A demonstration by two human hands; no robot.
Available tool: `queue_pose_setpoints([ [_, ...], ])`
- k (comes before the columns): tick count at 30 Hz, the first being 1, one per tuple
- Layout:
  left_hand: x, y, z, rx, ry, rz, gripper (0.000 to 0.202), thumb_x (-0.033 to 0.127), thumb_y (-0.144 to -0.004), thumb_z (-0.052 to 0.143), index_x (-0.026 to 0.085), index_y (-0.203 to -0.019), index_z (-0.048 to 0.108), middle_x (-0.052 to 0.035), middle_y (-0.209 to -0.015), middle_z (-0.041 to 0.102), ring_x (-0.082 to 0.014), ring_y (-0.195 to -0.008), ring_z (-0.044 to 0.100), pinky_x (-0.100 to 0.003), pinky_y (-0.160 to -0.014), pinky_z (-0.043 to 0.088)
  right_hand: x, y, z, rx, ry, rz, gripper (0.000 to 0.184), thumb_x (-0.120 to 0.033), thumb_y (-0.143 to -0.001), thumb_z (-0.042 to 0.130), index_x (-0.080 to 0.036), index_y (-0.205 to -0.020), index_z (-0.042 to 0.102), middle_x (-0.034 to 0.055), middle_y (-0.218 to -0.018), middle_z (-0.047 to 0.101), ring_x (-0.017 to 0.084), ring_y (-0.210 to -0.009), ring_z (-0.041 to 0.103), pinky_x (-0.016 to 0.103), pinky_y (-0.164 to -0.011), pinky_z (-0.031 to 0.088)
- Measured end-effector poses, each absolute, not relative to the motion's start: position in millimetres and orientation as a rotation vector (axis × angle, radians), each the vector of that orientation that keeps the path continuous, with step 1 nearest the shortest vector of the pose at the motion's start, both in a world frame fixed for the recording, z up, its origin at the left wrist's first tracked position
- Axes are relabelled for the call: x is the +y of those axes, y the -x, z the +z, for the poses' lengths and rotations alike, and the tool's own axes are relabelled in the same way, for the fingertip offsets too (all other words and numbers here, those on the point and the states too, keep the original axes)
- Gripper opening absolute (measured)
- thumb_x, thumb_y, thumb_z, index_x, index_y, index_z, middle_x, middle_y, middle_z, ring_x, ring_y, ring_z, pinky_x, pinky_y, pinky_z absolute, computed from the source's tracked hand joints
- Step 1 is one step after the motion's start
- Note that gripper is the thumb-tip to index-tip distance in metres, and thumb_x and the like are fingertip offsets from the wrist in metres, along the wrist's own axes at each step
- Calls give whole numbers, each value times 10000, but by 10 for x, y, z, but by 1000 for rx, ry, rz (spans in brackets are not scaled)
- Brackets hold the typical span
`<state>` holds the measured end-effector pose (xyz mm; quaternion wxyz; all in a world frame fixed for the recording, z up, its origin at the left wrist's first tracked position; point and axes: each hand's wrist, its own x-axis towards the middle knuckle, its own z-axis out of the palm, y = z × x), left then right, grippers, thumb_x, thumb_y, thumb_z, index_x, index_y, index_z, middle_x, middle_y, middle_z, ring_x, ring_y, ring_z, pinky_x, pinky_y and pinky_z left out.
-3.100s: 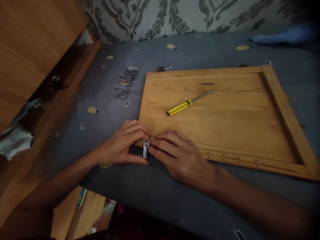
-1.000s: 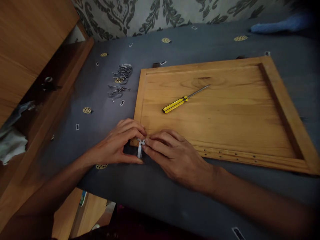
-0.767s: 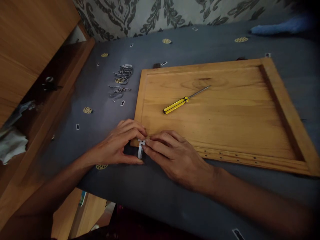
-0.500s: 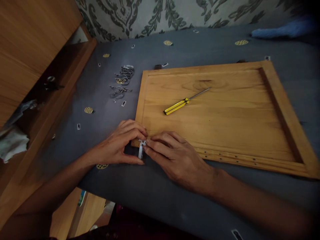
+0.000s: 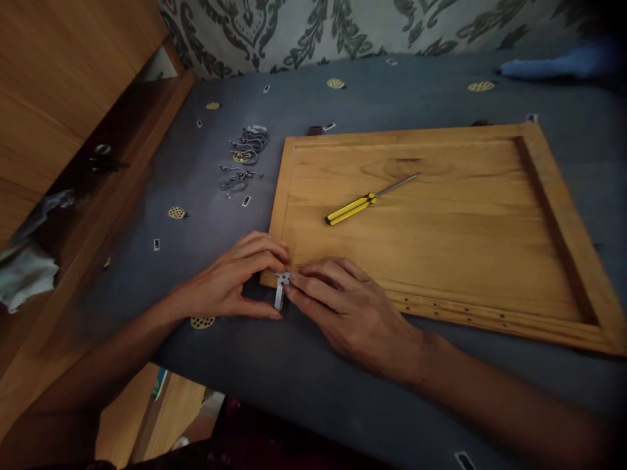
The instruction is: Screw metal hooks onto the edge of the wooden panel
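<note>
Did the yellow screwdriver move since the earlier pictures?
No, the yellow screwdriver lies in the same spot on the wooden panel, pointing the same way.

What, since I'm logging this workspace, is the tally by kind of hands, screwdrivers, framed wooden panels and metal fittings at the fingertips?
Hands: 2 (left hand, right hand)
Screwdriver: 1
Framed wooden panel: 1
Metal fitting at the fingertips: 1
Total: 5

Small labels [image 5: 246,201] on grey surface [image 5: 313,378], lettering illegible
</note>
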<state>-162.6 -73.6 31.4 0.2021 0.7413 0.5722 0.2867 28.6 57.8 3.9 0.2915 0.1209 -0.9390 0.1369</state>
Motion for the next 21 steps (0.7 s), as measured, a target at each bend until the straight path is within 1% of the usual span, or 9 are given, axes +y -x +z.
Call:
queue_pose_setpoints([
  [4, -727, 1618, 325, 1578, -2061, 806, 460, 428, -761, 772, 199, -1096, 555, -95, -1118, 625, -242, -1192, 541, -447, -1032, 454, 579, -286, 38, -2502, -325, 384, 300, -112, -991, 392, -106, -982, 692, 84, -924, 711, 229, -919, 570, 385, -789, 482],
  [11, -732, 1620, 330, 1590, -2060, 794, 446, 418, -766, 772, 211, -1096, 556, -84, -1112, 634, -248, -1195, 548, -457, -1027, 457, 587, -295, 29, -2509, -337, 383, 247, -82, -959, 447, -110, -999, 689, 90, -910, 696, 234, -933, 568, 386, -778, 471],
  [16, -723, 1615, 349, 1596, -2060, 775, 427, 390, -769, 774, 202, -1082, 553, -85, -1111, 629, -240, -1195, 545, -445, -1035, 451, 584, -297, 34, -2513, -324, 354, 284, -108, -985, 414, -122, -979, 698, 73, -921, 707, 223, -922, 575, 372, -783, 474],
  [21, -715, 1606, 370, 1597, -2056, 769, 409, 385, -773, 768, 201, -1069, 553, -88, -1103, 630, -239, -1180, 555, -437, -1020, 458, 585, -296, 50, -2525, -318, 341, 308, -113, -993, 394, -131, -977, 702, 77, -925, 712, 219, -921, 574, 377, -781, 481],
])
